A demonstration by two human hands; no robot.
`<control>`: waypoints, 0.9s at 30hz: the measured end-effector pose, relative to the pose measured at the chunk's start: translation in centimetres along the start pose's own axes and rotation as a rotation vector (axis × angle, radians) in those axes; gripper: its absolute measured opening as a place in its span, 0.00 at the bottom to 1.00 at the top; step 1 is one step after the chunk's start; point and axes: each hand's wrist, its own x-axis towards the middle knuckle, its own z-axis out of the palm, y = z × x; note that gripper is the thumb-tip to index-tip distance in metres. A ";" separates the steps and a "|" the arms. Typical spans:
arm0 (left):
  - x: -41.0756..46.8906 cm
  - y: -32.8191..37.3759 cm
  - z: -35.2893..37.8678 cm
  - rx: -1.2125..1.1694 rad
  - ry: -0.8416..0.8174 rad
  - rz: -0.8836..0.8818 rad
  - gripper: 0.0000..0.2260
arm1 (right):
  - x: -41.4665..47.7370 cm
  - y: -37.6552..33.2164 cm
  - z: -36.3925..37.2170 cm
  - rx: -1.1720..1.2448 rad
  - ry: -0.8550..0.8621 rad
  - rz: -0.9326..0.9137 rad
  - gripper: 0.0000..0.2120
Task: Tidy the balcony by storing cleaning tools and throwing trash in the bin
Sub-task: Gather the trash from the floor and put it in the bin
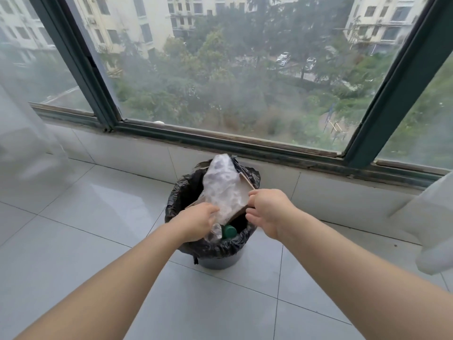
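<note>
The bin point(212, 249) stands against the wall below the window, and cardboard point(241, 195) wrapped in crumpled plastic point(220, 185) pokes up out of it, its long axis tilted away. The left hand point(198, 223) grips the plastic's near end. The right hand point(267, 212) is at the cardboard's right edge, though I cannot tell whether it is gripping. Both need to press down and forward.

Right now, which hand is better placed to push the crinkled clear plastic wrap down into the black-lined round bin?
Probably left. The left hand touches the crinkled clear plastic wrap low down, over the black-lined round bin; the right hand sits at the edge of the brown cardboard sheet.
</note>
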 end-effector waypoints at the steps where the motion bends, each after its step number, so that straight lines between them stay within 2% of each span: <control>1: 0.6 -0.1 0.2 0.011 -0.026 -0.032 0.12 | -0.3 -0.1 -0.7 -0.003 0.000 -0.023 0.20; 2: 1.2 -0.2 0.5 0.041 -0.034 -0.054 0.09 | -0.3 -0.2 -1.4 -0.014 0.002 -0.026 0.19; 6: 2.2 0.1 0.1 0.255 -0.100 -0.166 0.08 | -1.6 -0.2 -3.0 0.007 0.058 -0.029 0.11; 9: 2.1 0.5 -0.6 0.358 -0.151 -0.224 0.11 | -2.0 0.4 -3.9 0.036 0.058 -0.033 0.09; 11: 1.7 0.8 -1.0 0.361 -0.078 -0.242 0.11 | -2.5 0.5 -4.3 0.054 0.047 -0.052 0.10; 15: -0.7 3.4 -2.2 0.324 0.200 -0.273 0.12 | -3.8 0.4 -5.1 0.078 0.024 -0.118 0.08; 20: -5.1 10.1 -3.7 0.080 0.514 -0.016 0.09 | -6.5 -0.1 -6.8 0.141 0.030 -0.214 0.06; 27: -10.4 23.4 -3.7 -0.135 0.600 0.365 0.08 | -12.8 -0.3 -15.1 0.212 0.205 -0.444 0.09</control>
